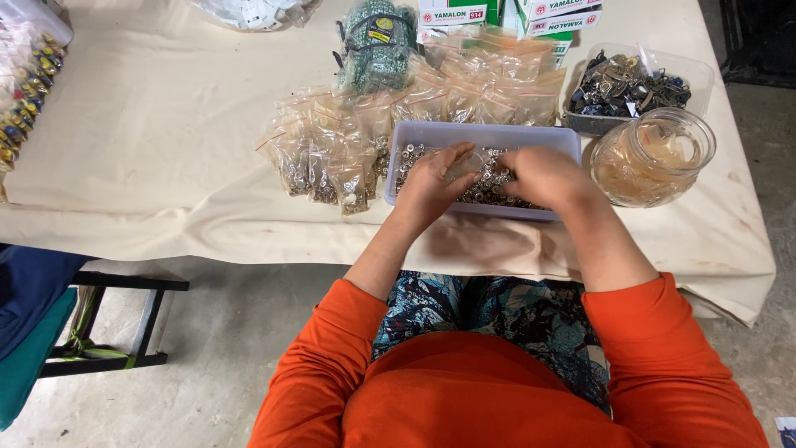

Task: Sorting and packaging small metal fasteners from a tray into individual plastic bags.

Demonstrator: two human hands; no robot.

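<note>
Pale lilac plastic tray (431, 133), rectangular, on cloth-covered table near its front edge, holds heap of small silver metal rings (489, 187). Small clear plastic bag (466, 164) held just above rings, between both hands.

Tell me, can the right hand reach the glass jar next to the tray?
Probably yes. The right hand is in the pale plastic tray of small metal pieces, and the glass jar stands just beside the tray on that side. Nothing lies between them.
</note>
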